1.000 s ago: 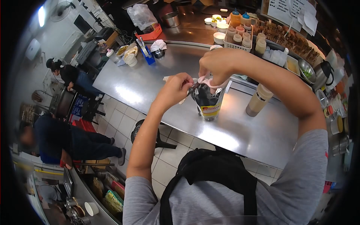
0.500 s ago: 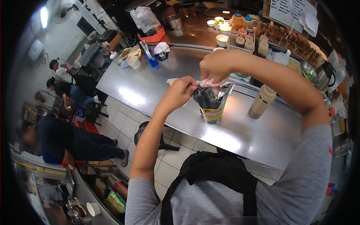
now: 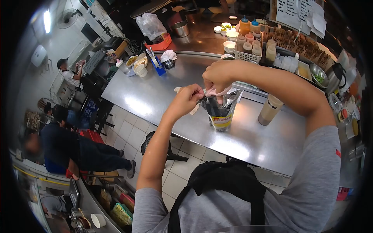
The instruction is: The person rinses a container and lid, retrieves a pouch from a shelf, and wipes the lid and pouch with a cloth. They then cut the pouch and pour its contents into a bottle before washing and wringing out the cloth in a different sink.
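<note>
A silver-black foil pouch with a yellow and red label stands on the steel table, its top gaping. My left hand pinches the pouch's rim on the left. My right hand is bent down over the opening, its fingers closed on a pale pinkish cloth at the rim. Part of the right fingertips is hidden by the cloth and pouch. Whitish material also shows behind my left hand. Right of the pouch stands a squeeze bottle with pale brown sauce.
The steel table bears a blue holder with utensils and cups at its far left. Behind are a white basket of sauce bottles and stacked bowls. A black stool stands below. Several people are at left.
The view has shifted slightly. My right hand has moved a little, still at the pouch opening with the cloth. In the background, one person now stands more upright with raised hands.
</note>
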Demonstrator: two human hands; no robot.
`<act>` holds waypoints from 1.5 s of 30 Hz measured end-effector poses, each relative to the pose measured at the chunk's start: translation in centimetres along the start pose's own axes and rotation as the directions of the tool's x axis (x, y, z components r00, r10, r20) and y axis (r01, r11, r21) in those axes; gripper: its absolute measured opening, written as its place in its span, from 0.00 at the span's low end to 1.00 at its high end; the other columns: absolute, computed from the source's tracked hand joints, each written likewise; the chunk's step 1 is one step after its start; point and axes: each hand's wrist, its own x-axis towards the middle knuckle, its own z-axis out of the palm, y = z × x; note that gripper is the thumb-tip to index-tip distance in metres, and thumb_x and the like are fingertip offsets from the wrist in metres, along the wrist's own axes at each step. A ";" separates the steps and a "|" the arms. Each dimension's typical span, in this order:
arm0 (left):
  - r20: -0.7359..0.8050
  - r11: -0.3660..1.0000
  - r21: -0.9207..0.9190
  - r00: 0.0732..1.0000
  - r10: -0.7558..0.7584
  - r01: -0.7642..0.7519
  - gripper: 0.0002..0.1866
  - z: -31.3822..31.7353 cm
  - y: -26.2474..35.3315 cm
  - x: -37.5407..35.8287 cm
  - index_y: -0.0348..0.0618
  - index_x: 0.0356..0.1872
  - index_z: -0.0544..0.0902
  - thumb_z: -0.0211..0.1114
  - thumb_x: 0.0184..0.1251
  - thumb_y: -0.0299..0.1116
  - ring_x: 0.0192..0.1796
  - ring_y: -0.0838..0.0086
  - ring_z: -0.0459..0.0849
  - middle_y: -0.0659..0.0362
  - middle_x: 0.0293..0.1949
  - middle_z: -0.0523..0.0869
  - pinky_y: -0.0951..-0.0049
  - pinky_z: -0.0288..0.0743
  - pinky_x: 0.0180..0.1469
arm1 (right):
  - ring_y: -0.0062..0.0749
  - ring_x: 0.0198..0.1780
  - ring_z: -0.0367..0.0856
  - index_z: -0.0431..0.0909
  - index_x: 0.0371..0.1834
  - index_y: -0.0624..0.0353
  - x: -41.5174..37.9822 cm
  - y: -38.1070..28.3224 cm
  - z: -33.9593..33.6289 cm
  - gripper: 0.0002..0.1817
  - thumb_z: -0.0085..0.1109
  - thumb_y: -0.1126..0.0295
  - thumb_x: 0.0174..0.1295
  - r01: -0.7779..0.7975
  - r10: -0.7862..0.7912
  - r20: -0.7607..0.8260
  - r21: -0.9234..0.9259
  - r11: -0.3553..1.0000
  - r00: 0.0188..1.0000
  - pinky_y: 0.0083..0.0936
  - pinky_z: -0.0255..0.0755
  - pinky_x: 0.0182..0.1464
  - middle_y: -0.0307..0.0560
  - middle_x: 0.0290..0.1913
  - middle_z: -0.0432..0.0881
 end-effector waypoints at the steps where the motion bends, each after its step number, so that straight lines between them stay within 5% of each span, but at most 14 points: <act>1: 0.012 1.000 -0.021 1.000 -0.014 0.014 0.02 0.1 -0.3 0.1 0.34 0.31 0.75 0.56 0.58 0.23 0.28 0.82 0.71 0.61 0.24 0.77 0.79 0.66 0.32 | 0.41 0.35 0.79 0.82 0.30 0.53 0.1 -0.1 -0.2 0.24 0.72 0.52 0.28 -0.004 0.004 -0.002 -0.001 1.000 1.000 0.36 0.68 0.34 0.46 0.27 0.81; 11: 0.048 0.997 -0.071 0.999 0.007 -0.004 0.01 -0.2 -1.3 -0.1 0.35 0.31 0.75 0.56 0.58 0.21 0.30 0.84 0.71 0.65 0.25 0.76 0.82 0.66 0.34 | 0.42 0.35 0.79 0.81 0.27 0.53 0.1 -1.4 0.4 0.17 0.69 0.56 0.34 -0.044 0.038 -0.072 -0.077 0.996 0.997 0.36 0.69 0.35 0.46 0.27 0.81; 17: -0.364 0.895 -0.369 0.925 0.111 -0.252 0.02 -3.8 -0.1 -1.5 0.36 0.31 0.77 0.59 0.57 0.22 0.30 0.83 0.73 0.65 0.26 0.77 0.83 0.67 0.34 | 0.43 0.41 0.77 0.80 0.31 0.53 -3.5 -2.9 -0.7 0.17 0.69 0.59 0.36 -0.275 0.278 -0.192 0.041 0.960 0.941 0.35 0.69 0.38 0.48 0.32 0.80; 21: -0.454 0.819 -0.508 0.891 0.011 -0.269 0.02 -5.4 -1.2 -2.7 0.36 0.31 0.77 0.59 0.58 0.23 0.31 0.84 0.73 0.65 0.28 0.77 0.85 0.66 0.36 | 0.37 0.55 0.66 0.73 0.50 0.55 -11.4 -1.5 2.0 0.30 0.70 0.64 0.39 -0.231 0.327 -0.770 0.237 0.944 0.548 0.28 0.64 0.51 0.49 0.49 0.69; 25: -0.444 0.713 -0.626 0.896 0.006 -0.315 0.01 -4.6 -0.7 -5.0 0.37 0.30 0.78 0.60 0.57 0.22 0.33 0.83 0.73 0.63 0.31 0.78 0.85 0.66 0.37 | 0.28 0.49 0.70 0.68 0.55 0.59 -20.6 -5.9 11.1 0.32 0.68 0.64 0.46 0.022 0.692 -0.712 0.698 0.715 0.121 0.23 0.66 0.50 0.45 0.50 0.72; 27: -0.264 0.673 -0.687 0.957 0.118 -0.272 0.02 -1.6 -0.1 -6.6 0.38 0.30 0.78 0.62 0.55 0.22 0.34 0.82 0.75 0.63 0.31 0.79 0.84 0.68 0.38 | 0.22 0.41 0.75 0.73 0.51 0.61 -23.8 -8.1 16.9 0.27 0.68 0.65 0.46 -0.120 0.959 -0.283 0.952 0.280 -0.003 0.24 0.69 0.44 0.42 0.44 0.77; 28: -0.137 0.659 -0.724 0.979 0.151 -0.203 0.03 0.7 0.5 -7.1 0.38 0.30 0.78 0.63 0.54 0.22 0.34 0.81 0.75 0.62 0.32 0.79 0.83 0.68 0.38 | 0.22 0.25 0.74 0.80 0.37 0.62 -24.8 -7.5 22.9 0.15 0.66 0.68 0.46 -0.396 0.903 -0.420 0.848 0.352 -0.097 0.20 0.70 0.28 0.37 0.25 0.78; 29: 0.023 0.742 -0.662 0.986 0.165 -0.109 0.04 3.7 0.4 -7.3 0.39 0.31 0.79 0.64 0.54 0.23 0.34 0.81 0.76 0.62 0.31 0.79 0.82 0.69 0.37 | 0.24 0.20 0.74 0.81 0.23 0.62 -24.2 -9.9 22.9 0.11 0.65 0.65 0.46 -0.656 0.969 -0.184 0.754 0.030 -0.167 0.22 0.68 0.27 0.43 0.19 0.79; 31: 0.152 0.759 -0.648 0.968 0.201 -0.056 0.04 10.6 -0.4 -7.2 0.37 0.31 0.79 0.63 0.55 0.25 0.31 0.82 0.75 0.62 0.30 0.79 0.83 0.69 0.34 | 0.26 0.18 0.74 0.79 0.18 0.63 -24.7 -9.4 29.2 0.16 0.67 0.59 0.44 -0.735 0.987 0.041 0.662 -0.145 -0.158 0.25 0.69 0.27 0.47 0.14 0.77; 35: 0.197 0.828 -0.555 0.979 0.043 0.076 0.05 19.4 -1.7 -5.6 0.35 0.32 0.80 0.62 0.56 0.25 0.29 0.84 0.75 0.63 0.27 0.81 0.83 0.70 0.34 | 0.25 0.19 0.74 0.79 0.22 0.63 -26.3 -6.7 36.8 0.14 0.69 0.62 0.43 -0.816 1.000 0.018 0.578 -0.021 -0.012 0.25 0.68 0.26 0.45 0.18 0.78; 40: 0.084 0.877 -0.469 0.994 -0.076 0.107 0.03 24.3 -3.5 -2.8 0.35 0.30 0.80 0.61 0.53 0.23 0.26 0.83 0.74 0.61 0.25 0.81 0.83 0.69 0.31 | 0.25 0.30 0.79 0.76 0.35 0.64 -28.3 -1.0 38.1 0.16 0.67 0.75 0.41 -0.361 0.837 0.265 0.928 -0.088 0.478 0.22 0.68 0.29 0.39 0.26 0.76; 43: 0.037 0.906 -0.398 0.989 -0.143 0.146 0.03 25.3 -3.0 -2.1 0.35 0.28 0.80 0.60 0.52 0.22 0.25 0.74 0.78 0.56 0.25 0.81 0.77 0.72 0.30 | 0.32 0.34 0.80 0.76 0.32 0.63 -29.5 1.9 38.2 0.21 0.73 0.71 0.32 -0.286 0.771 0.305 0.944 -0.166 0.559 0.25 0.70 0.33 0.42 0.27 0.77; 44: 0.028 0.960 -0.259 0.995 -0.101 0.105 0.05 25.4 -2.8 -2.0 0.33 0.30 0.80 0.60 0.52 0.23 0.28 0.69 0.79 0.54 0.28 0.81 0.73 0.72 0.33 | 0.32 0.34 0.80 0.76 0.32 0.63 -29.7 2.5 37.9 0.21 0.73 0.71 0.32 -0.279 0.766 0.291 0.948 -0.151 0.574 0.25 0.70 0.33 0.42 0.27 0.77; 45: 0.026 0.991 -0.115 0.998 -0.061 0.064 0.07 25.8 -2.5 -1.7 0.32 0.32 0.80 0.60 0.53 0.24 0.32 0.64 0.80 0.52 0.32 0.82 0.69 0.73 0.36 | 0.37 0.36 0.80 0.77 0.35 0.61 -29.8 2.4 37.6 0.23 0.73 0.70 0.31 -0.506 0.849 0.128 0.844 0.177 0.512 0.29 0.71 0.37 0.46 0.30 0.77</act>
